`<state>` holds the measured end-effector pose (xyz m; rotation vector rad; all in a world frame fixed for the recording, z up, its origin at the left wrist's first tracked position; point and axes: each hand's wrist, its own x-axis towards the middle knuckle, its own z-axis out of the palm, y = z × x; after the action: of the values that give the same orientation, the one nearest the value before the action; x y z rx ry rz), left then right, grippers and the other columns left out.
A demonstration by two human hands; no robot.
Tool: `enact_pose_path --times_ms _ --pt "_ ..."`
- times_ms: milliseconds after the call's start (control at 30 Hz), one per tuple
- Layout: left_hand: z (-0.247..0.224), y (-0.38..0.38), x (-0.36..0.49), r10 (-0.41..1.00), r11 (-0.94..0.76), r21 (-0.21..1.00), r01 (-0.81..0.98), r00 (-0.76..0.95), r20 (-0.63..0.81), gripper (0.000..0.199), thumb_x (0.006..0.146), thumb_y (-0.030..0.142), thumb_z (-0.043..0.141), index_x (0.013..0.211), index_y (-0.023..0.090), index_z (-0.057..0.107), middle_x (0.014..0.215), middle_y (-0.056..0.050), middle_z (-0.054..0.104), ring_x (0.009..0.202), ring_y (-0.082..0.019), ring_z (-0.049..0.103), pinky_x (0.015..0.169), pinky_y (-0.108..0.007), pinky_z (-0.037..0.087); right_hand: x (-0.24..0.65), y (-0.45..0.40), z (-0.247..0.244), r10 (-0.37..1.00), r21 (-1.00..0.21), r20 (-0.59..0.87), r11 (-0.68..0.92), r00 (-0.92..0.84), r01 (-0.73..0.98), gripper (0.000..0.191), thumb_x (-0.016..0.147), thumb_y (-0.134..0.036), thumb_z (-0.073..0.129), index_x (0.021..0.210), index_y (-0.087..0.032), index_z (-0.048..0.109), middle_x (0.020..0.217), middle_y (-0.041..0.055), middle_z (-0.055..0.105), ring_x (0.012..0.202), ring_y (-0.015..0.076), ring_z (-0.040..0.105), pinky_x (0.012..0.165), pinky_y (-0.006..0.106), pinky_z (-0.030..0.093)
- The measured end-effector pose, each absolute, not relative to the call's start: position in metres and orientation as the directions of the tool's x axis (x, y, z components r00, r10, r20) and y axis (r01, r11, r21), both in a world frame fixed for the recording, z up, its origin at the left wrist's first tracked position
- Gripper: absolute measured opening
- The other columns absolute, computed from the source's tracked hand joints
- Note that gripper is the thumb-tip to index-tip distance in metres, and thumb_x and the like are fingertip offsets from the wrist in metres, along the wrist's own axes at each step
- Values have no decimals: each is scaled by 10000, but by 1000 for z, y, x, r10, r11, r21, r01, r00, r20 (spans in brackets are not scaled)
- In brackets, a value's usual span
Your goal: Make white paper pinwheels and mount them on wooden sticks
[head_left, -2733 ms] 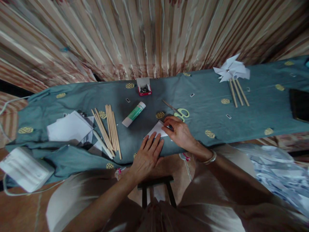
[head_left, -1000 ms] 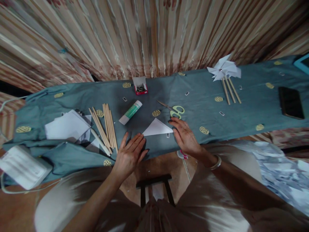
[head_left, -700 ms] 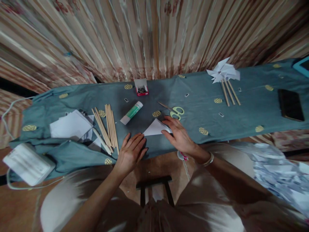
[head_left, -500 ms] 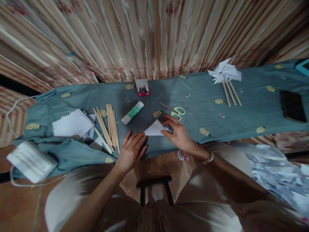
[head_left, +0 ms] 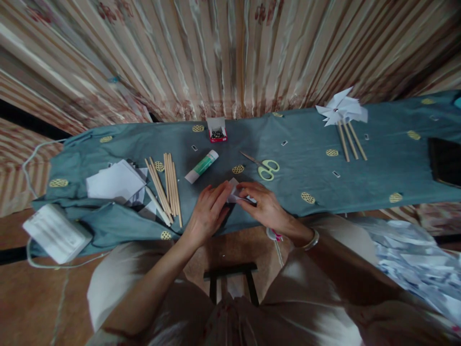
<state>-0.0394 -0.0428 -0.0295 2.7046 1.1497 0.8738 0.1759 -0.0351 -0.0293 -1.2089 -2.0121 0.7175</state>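
A small folded piece of white paper (head_left: 234,191) lies on the cloth near the table's front edge, partly covered by my fingers. My left hand (head_left: 210,210) rests over its left side, fingers stretched out and lying flat. On the right side, my right hand (head_left: 265,205) pinches the paper between thumb and fingers. Just beyond the hands are green-handled scissors (head_left: 267,169), and a green and white glue stick (head_left: 202,166) lies to the left. A small red box (head_left: 217,134) of dark pins stands open behind them.
Wooden sticks (head_left: 172,185) and a stack of white paper (head_left: 115,181) lie at left, beside a white box-like device (head_left: 57,234) with a cable. Paper pinwheels (head_left: 340,109) on sticks lie at the back right. A dark phone (head_left: 445,161) is at far right.
My left hand has moved right, onto the paper. A flap of the paper triangle is now folded over under my fingers. The view has shifted slightly.
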Motion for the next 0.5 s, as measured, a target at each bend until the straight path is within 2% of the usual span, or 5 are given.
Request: enact_pose_path --times_ms 67,167,267,367,500 --pt "-29 -41 -37 684 -717 294 632 553 476 680 955 92 490 1568 192 214 1363 -158 615 1237 -238 599 1067 -431 480 174 -36 -28 879 -698 270 459 -392 549 67 920 -241 601 927 -219 664 1183 103 711 1121 234 670 991 447 542" --pt "-29 -40 -37 685 -719 292 630 573 449 649 968 73 421 1567 223 218 1281 -126 660 1120 -222 653 1057 -452 482 174 -37 -26 870 -630 278 485 -407 606 138 884 -259 651 1016 -224 672 1381 123 600 1327 289 539 1100 528 463" --pt "-29 -40 -38 667 -737 269 619 604 437 644 956 61 416 1556 225 251 1173 -93 698 1002 -212 665 1071 -490 470 175 -36 -26 882 -655 248 457 -400 602 190 864 -286 680 1046 -229 669 1506 130 482 1406 301 468 1137 537 433" --pt "-29 -40 -38 651 -748 248 616 610 451 641 946 54 431 1548 214 280 1075 -65 706 943 -200 644 1099 -499 448 177 -34 -26 885 -713 211 430 -414 555 221 870 -304 683 1076 -226 664 1450 137 543 1350 277 541 1102 490 483" --pt "-27 -40 -38 639 -753 218 621 611 467 579 941 45 452 1502 169 375 918 -38 681 879 -190 619 1121 -491 426 177 -31 -27 881 -728 221 435 -418 530 288 836 -332 735 1090 -212 671 1274 130 673 1218 274 640 1030 472 535"
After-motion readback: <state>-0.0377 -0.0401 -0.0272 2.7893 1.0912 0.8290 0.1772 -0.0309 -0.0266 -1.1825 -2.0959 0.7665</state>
